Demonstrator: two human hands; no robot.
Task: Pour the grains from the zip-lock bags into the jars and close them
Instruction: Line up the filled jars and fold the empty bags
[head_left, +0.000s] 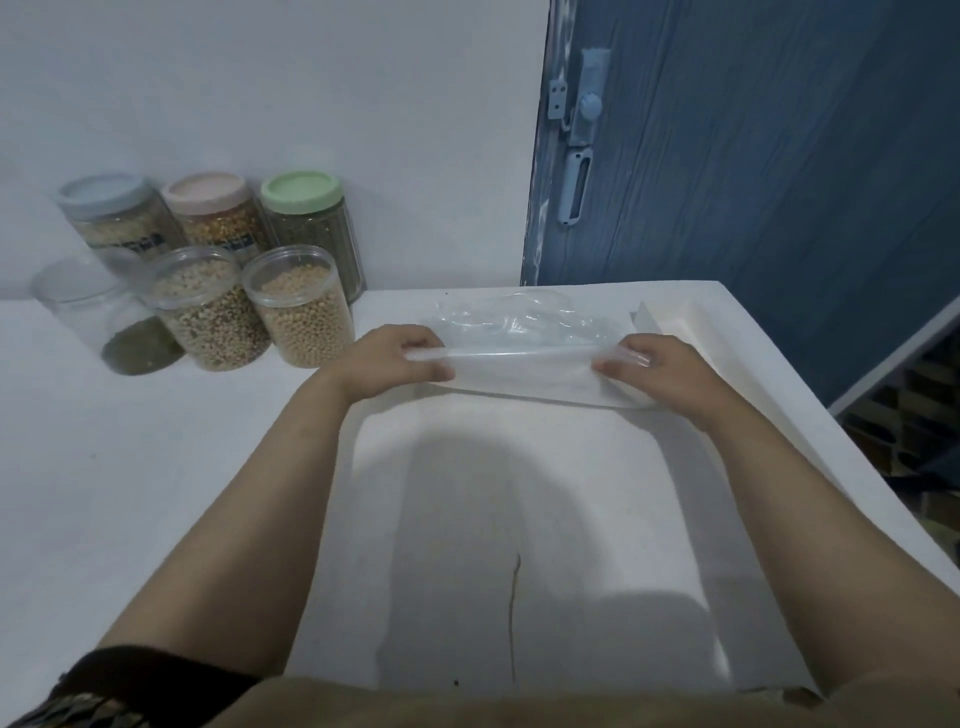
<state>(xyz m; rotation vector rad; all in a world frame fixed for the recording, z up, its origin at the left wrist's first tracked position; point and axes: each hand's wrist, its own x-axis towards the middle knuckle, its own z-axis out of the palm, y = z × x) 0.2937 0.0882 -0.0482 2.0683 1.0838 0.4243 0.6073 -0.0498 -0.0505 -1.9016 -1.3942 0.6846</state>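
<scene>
An empty clear zip-lock bag (524, 358) lies flat on the white table (156, 493), with more clear plastic (519, 317) crumpled behind it. My left hand (395, 361) pinches the bag's left end and my right hand (660, 369) pinches its right end. At the back left stand three lidded jars: blue lid (101, 195), pink lid (205, 192), green lid (301, 189). In front of them are three open jars: one nearly empty with dark green grains (111, 322), one of mixed beige grains (208, 312), one of round pale beans (298, 312).
A white paper sheet (519, 519) covers the table under my arms. A blue door (753, 145) with a latch stands at the back right. The table's right edge drops off toward a dark stairwell (914, 426).
</scene>
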